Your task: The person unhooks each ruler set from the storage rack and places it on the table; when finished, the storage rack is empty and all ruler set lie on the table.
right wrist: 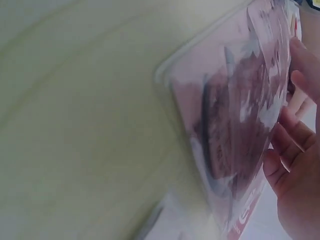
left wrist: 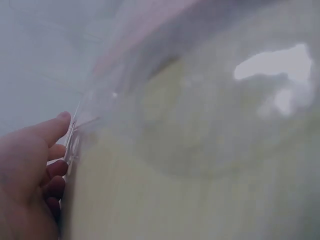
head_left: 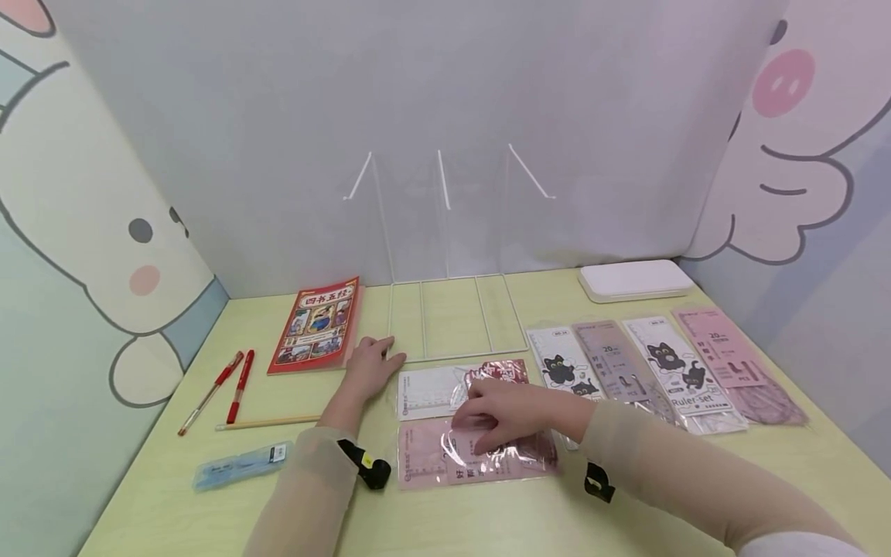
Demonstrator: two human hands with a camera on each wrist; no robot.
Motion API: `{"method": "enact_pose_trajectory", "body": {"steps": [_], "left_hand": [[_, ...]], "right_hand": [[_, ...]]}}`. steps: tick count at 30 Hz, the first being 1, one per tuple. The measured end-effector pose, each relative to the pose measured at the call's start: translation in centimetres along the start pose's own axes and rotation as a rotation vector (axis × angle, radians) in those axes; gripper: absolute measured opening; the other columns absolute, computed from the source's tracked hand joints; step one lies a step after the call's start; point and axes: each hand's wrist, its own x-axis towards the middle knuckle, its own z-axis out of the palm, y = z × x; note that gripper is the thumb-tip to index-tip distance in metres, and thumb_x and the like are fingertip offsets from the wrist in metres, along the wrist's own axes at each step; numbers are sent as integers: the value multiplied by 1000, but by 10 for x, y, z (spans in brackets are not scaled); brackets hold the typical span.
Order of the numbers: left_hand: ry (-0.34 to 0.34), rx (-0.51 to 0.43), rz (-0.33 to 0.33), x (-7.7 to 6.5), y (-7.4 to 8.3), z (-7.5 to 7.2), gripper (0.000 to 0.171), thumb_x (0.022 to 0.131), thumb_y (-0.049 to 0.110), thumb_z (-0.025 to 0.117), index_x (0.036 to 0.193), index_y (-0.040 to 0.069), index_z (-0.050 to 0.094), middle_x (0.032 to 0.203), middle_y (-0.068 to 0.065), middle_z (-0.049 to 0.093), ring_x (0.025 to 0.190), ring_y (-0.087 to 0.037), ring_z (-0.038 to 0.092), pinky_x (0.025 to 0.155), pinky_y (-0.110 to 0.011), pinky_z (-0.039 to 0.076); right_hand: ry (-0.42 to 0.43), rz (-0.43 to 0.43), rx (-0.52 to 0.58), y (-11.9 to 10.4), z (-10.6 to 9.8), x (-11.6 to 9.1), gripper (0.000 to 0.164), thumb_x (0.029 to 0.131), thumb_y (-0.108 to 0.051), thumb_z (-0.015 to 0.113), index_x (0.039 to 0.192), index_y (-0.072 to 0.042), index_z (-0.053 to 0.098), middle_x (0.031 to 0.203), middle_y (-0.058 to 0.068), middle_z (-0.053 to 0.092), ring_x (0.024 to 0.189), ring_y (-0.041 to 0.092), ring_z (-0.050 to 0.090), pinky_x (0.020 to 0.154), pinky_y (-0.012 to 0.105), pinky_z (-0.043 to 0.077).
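My right hand (head_left: 501, 414) is over two packs lying one in front of the other. The nearer is a pink ruler set (head_left: 425, 456) in clear plastic; behind it lies a white ruler set (head_left: 425, 387) with a red end. In the right wrist view, loosely bent fingers (right wrist: 287, 132) touch the surface of the pink pack (right wrist: 235, 100), which shows dark rulers through its film. My left hand (head_left: 369, 367) rests on the table between a red book (head_left: 320, 321) and a white wire rack (head_left: 407, 360). Blurred clear plastic fills much of the left wrist view beside the relaxed fingers (left wrist: 55, 130).
Several ruler sets (head_left: 671, 360) lie in a row on the right, with a white case (head_left: 636, 280) behind them. At left are two red pens (head_left: 240, 387), a pencil (head_left: 271, 422) and a blue pack (head_left: 240, 466). Walls enclose the table's back and sides.
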Motion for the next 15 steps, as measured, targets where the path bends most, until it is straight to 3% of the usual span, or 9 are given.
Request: {"method": "enact_pose_trajectory", "body": {"steps": [9,15], "left_hand": [[-64,-33,-4,-2,-2,-3,66,91,43,57,141,4,41,124,-20,46,110,-33,46,92,-50,37],[-66,-51,-11,-4,-2,-5,65,91,43,57,141,5,42,125,-19,46,111,-33,46,93,-50,36]], "right_hand": [[74,114,-11,7,-10,-14,50,84,-49,64,128,-28,57,113,-2,48,92,9,45,76,27,43],[92,133,-22,11,-13,-16,47,85,-45,64,128,-28,57,117,1,49,96,12,45,79,30,43]]}}
